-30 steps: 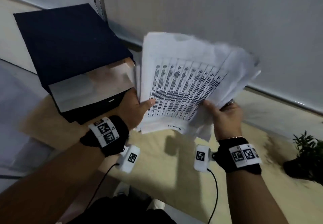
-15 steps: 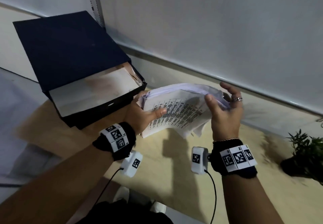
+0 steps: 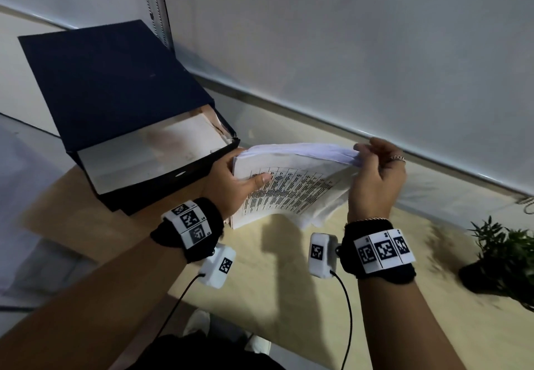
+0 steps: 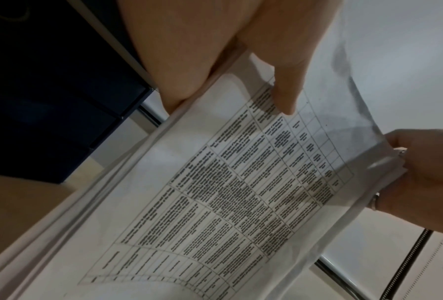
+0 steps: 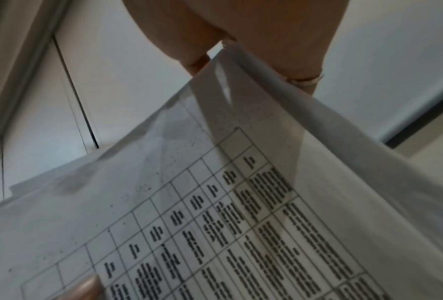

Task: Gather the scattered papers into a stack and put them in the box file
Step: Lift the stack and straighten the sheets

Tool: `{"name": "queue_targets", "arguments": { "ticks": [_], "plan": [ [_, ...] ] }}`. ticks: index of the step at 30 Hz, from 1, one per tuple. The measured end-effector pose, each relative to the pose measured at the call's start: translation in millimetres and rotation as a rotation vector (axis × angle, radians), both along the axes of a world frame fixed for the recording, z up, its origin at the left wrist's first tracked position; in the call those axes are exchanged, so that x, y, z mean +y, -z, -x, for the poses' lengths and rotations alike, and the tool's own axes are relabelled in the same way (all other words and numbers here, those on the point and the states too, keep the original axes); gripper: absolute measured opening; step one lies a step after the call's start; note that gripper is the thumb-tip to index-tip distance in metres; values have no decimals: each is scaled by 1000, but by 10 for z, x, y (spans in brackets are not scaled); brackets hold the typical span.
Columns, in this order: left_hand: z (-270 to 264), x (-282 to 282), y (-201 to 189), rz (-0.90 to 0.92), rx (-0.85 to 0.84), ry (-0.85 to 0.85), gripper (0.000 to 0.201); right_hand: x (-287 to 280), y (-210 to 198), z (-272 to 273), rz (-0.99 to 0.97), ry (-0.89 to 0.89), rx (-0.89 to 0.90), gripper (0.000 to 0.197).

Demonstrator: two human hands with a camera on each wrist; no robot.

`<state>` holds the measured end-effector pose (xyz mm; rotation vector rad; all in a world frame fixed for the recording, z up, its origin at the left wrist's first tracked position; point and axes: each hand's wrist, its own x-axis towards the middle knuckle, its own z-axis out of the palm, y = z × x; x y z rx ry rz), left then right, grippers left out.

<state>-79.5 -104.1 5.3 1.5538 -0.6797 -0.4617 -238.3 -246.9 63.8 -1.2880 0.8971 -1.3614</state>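
The stack of white printed papers (image 3: 289,187) has tipped down flat since a moment ago — both hands' fingers clamped on its ends — just beside the open dark-blue box file (image 3: 150,150), ready to slide in.

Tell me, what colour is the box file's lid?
The box file's lid is dark navy blue, clearest in the head view.

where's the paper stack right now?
In the head view the paper stack is centre frame, held above the table between the left hand and right hand, just right of the open box file.
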Motion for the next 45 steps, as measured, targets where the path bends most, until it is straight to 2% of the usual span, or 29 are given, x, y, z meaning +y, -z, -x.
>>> {"name": "queue_targets", "arguments": {
  "ticks": [2, 4, 5, 7, 10, 15, 16, 18, 21, 25, 27, 31, 32, 35, 37, 39, 42, 43, 45],
  "plan": [
    [-5, 1, 17, -11, 8, -18, 37, 3, 44, 56, 42, -142, 20, 43],
    [-17, -4, 30, -20, 4, -33, 31, 10, 121, 116, 36, -265, 113, 65],
    [-20, -7, 13, -24, 5, -33, 28, 9, 152, 129, 1, -285, 155, 65],
    [-7, -6, -69, -14, 10, -32, 27, 15, 178, 155, -28, -265, 199, 46],
    [-12, -1, -193, 31, -24, -6, 30, 7, 155, 230, 1, -223, 131, 24],
    [-11, 67, -112, 4, -75, 41, 44, 123, 211, 282, -33, -299, 184, 41],
    [-13, 65, -122, 32, -97, 29, 47, 125, 212, 257, -42, -275, 176, 45],
    [29, 70, -193, 141, -78, 12, 48, 150, 187, 213, -29, -240, 151, 41],
    [88, 15, -373, 251, -109, -51, 38, 176, 127, 148, -12, -231, 111, 30],
    [44, -145, -476, 260, -146, -173, 12, 173, 48, 78, 9, -185, 98, 11],
    [17, -202, -490, 259, -139, -196, 10, 160, 36, 61, 15, -142, 84, 3],
    [13, -255, -522, 264, -139, -159, 6, 190, 5, 25, 73, -86, 93, 14],
    [19, -256, -534, 263, -141, -128, 7, 194, -8, 14, 68, -75, 89, 14],
    [4, -237, -539, 224, -155, -50, 30, 142, -12, 20, 28, 50, 50, 16],
    [-31, -222, -551, 171, -208, -32, 33, 137, -14, 52, 37, 34, 38, 20],
    [-77, -223, -559, 119, -241, -4, 27, 127, 23, 91, 113, -95, 115, 25],
    [-141, -228, -592, 69, -192, 41, 22, 59, 37, 125, 268, -184, 468, 44],
    [-147, -228, -613, 66, -181, 44, 22, 39, 1, 128, 283, -161, 546, 38],
    [-133, -206, -675, 91, -207, 16, 23, 4, -96, 155, 310, -114, 578, 19]
  ]
}}
